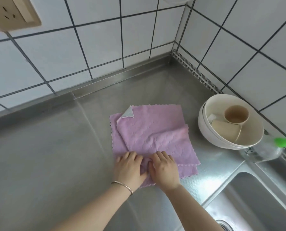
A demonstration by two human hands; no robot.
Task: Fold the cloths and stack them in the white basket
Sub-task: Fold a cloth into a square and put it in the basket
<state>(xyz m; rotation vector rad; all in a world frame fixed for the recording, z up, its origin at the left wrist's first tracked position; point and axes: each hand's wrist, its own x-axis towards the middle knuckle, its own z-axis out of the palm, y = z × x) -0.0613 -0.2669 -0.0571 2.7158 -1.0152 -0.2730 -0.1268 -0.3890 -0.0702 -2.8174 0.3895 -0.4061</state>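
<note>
Pink cloth mid-fold, both hands at near edge

Pink cloth (pixel 150 135) flat on steel bench (pixel 55 155), stretching away from the hands toward the wall, top layer skewed, far-left corner flipped. Left hand (pixel 130 167) and right hand (pixel 164 169) side by side on the near edge, fingers curled, seemingly pinching a bunched bit between them; grip depth hard to tell. Bowls (pixel 230 124) with cups just right of cloth, sink (pixel 255 202) near right. No white basket in view.

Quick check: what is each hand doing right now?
Left hand: fingers curled, gripping the pink cloth at its near edge.
Right hand: fingers curled, gripping the same cloth.
</note>
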